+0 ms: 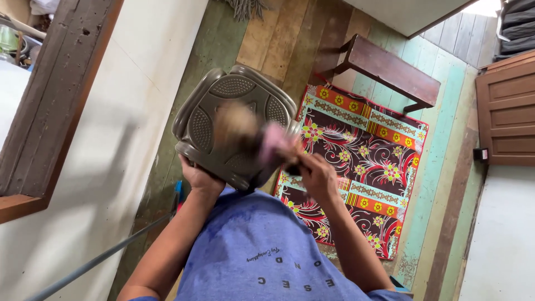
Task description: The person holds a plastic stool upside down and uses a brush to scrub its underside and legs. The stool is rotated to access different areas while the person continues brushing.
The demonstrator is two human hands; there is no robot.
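So the room's mostly a plank floor (290,39), worn boards going from brown to faded green and pale blue, with a white wall (111,139) on one side and a dark wooden frame (53,106) set into it. A patterned floral mat (368,150) in maroon, orange and teal lies on the boards, a low dark wooden bench (390,69) just past its far edge, and a brown panelled door (507,106) off to the side. The grey-brown plastic stool (234,125) is held up off the floor; left hand (199,179) grip is clenched on its lower rim, right hand (316,175) is clenched on a blurred pinkish brush (262,139) against the seat
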